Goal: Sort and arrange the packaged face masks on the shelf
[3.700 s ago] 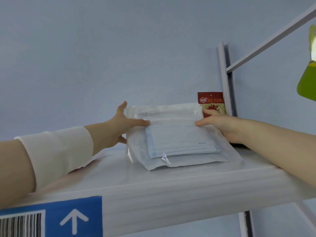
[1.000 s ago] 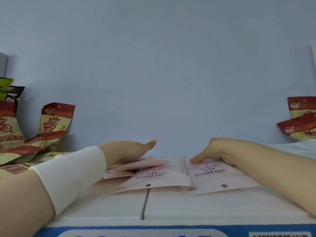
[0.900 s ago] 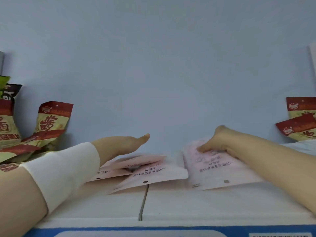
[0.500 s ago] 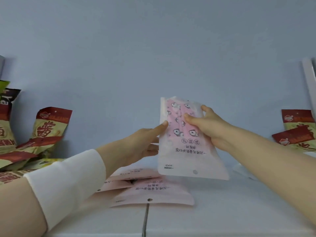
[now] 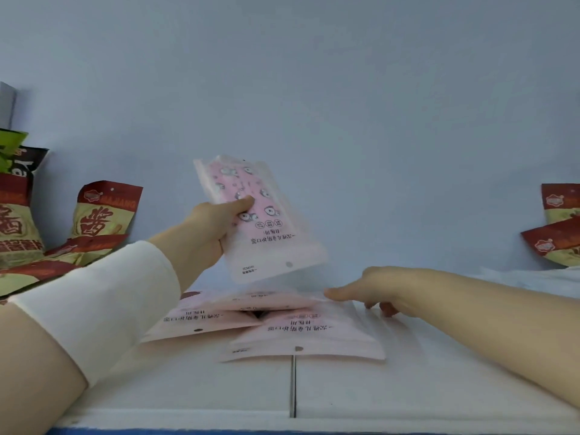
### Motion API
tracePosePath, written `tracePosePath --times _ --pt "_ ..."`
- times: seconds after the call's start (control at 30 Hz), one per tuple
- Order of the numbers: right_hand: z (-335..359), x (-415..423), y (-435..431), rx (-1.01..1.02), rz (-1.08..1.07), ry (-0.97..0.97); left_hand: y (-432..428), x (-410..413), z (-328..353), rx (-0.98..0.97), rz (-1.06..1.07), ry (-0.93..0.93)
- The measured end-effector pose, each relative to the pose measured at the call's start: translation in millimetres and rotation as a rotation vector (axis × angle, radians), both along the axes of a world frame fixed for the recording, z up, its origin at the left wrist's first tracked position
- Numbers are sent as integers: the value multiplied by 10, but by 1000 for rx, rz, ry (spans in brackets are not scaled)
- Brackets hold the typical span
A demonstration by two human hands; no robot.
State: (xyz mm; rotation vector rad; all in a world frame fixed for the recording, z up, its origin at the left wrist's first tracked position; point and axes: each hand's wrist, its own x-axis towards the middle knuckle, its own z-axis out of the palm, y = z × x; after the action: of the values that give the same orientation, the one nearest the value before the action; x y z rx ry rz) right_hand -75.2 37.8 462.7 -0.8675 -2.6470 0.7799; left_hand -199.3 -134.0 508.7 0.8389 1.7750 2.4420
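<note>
Mask packs [image 5: 307, 337] overlapped on the white shelf [image 5: 408, 390], a lifted pack [image 5: 273, 237] held above them.
The right hand [image 5: 379, 290] lies low, fingers loosely stretched, forefinger tip touching the top pack's edge. Above it the left hand [image 5: 208, 229] pinches the lifted pack, thumb across its printed face, the pack tilted. Red snack bags [image 5: 100, 221] lean by the wall at both sides.

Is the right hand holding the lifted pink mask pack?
No: the left hand grips the lifted pink mask pack, while the right hand extends open-fingered toward the flat packs on the shelf.
</note>
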Motion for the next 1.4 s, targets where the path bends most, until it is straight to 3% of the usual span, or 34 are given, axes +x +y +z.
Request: tracePosePath --times 0.07,0.2,0.27,0.43,0.5,0.6,0.7,0.9,1.0,1.1,1.27,1.4 --pt "-20 -98 -21 32 3 14 -3 -22 0 32 25 -16" --pt "-23 -206 17 -273 -13 142 13 -20 -6 48 51 -23" --pt "17 -172 35 -332 -48 193 23 -18 -17 41 64 -25" --pt "302 37 202 -118 -158 380 31 9 -54 3 43 -6" --pt "405 188 309 -139 -163 510 35 43 -71 -21 18 3" --pt "546 372 424 -229 -139 854 48 92 -87 -57 -21 37" --pt "673 458 434 -281 15 1155 58 133 -70 -54 -55 66" --pt "823 457 341 -169 219 1357 4 221 -43 -89 -140 123" --pt "970 553 369 -266 226 1508 -65 225 -20 -97 -139 156" --pt "1006 530 346 -342 261 1511 -107 189 -11 -149 -124 196" --pt "871 147 109 -264 353 1317 -80 219 -38 -184 -183 233" --pt "770 -94 -80 -314 427 1258 -48 253 -30 -254 -202 261"
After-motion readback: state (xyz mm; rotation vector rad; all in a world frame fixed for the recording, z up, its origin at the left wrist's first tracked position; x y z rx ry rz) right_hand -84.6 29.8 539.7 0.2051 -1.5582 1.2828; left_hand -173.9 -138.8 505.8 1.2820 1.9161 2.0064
